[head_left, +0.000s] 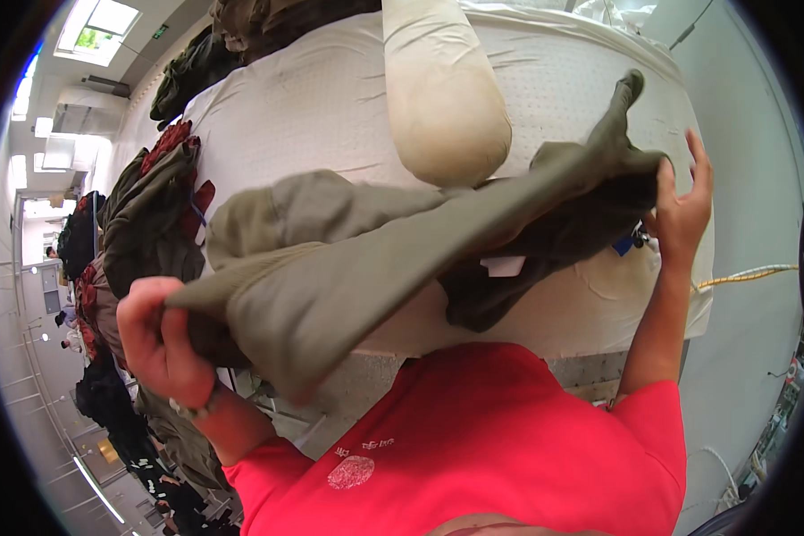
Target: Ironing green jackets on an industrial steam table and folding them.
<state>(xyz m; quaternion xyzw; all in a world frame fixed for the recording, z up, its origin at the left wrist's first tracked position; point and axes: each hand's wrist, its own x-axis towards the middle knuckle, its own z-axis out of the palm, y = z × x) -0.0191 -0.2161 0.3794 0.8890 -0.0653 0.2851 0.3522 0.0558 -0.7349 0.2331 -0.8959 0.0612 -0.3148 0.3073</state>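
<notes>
White-covered table (304, 107) fills the centre and top. Olive garment (402, 259) stretches across mid-frame, lower left to upper right. Padded board (447, 98) at top centre, just beyond it. Left hand (165, 344), lower left: fingers closed on cloth. Right hand (683, 210), right of frame: thumb at cloth edge, one finger raised; firmness of grip cannot be told. Judgement: even tension between both ends should limit creasing.
</notes>
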